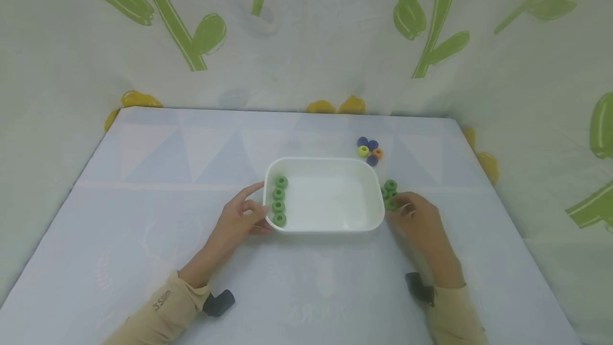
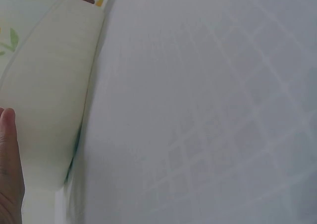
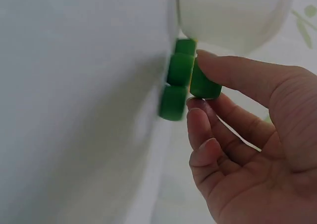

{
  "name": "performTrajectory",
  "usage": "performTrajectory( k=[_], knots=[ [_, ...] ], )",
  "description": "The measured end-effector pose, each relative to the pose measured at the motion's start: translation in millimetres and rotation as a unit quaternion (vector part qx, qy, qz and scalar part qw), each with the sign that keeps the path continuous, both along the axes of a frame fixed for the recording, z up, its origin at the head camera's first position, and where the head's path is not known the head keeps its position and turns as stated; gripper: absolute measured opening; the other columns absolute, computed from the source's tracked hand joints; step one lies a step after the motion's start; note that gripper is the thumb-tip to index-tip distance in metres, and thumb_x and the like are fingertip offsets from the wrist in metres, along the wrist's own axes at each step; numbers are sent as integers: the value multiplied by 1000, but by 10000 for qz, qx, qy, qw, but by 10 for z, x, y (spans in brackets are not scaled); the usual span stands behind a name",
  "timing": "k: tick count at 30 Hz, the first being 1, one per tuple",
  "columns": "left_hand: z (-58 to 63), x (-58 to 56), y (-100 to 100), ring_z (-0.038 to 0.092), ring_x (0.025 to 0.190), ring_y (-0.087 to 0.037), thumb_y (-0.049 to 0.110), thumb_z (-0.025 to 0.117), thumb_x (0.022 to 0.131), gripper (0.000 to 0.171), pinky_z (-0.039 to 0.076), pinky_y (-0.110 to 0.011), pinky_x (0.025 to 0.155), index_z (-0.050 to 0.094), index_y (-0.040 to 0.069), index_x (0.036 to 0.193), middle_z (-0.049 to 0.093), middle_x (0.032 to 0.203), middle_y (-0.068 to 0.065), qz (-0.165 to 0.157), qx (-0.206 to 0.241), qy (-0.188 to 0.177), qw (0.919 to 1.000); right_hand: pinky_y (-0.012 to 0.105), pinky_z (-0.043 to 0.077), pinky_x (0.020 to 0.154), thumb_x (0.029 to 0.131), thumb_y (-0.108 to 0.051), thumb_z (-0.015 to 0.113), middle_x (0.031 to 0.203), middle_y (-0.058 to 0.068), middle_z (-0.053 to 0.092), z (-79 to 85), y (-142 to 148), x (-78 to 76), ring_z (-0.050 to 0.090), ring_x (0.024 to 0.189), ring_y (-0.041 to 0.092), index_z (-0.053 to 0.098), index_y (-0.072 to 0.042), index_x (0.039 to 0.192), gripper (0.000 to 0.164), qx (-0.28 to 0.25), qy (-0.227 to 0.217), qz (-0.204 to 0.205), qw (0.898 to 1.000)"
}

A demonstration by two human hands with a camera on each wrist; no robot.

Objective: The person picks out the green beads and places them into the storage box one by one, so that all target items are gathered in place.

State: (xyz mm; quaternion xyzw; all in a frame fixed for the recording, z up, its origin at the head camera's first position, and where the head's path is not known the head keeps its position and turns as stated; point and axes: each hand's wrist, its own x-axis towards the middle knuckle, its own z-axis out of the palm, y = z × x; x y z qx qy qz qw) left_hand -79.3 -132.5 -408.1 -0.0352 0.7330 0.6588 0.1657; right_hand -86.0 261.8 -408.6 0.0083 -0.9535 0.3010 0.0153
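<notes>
While, in the head view, the white tray is held at its left end by the left hand, fingers spread, 4 green beads are lined along its left wall. In the left wrist view, its outer wall is seen. In the right wrist view, 1 green bead is pinched by the right hand, 3 others just beside it.

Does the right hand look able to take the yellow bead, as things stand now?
Probably yes: the yellow bead lies beyond the white tray, near its far right corner, with nothing over it. However, the right hand pinches a green bead, so likely must release that first.
</notes>
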Motion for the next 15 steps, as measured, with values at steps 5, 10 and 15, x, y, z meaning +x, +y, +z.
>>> performTrajectory(
  k=[5,10,15],
  knots=[
    [7,0,6,73,77,-17,13,59,97,62,66,-34,78,36,20,155,64,88,-1,15,-32,-22,10000,20,51,68,85,-8,78,107,16,72,254,-21,-13,66,85,25,66,-3,116,34,96,703,35,9975],
    [10,1,4,74,77,-17,13,59,97,62,66,-34,79,36,20,155,64,87,-1,7,-22,-11,10000,21,51,71,86,-12,78,107,13,72,454,-216,-83,65,88,24,67,-5,117,34,-1,604,259,9978],
    [15,0,2,74,77,-18,12,59,97,63,66,-34,79,36,19,155,64,87,0,3,20,-36,10000,26,51,73,89,-18,75,107,9,70,467,-528,-214,61,91,22,66,-8,119,33,-107,-24,722,9973]
  ],
)
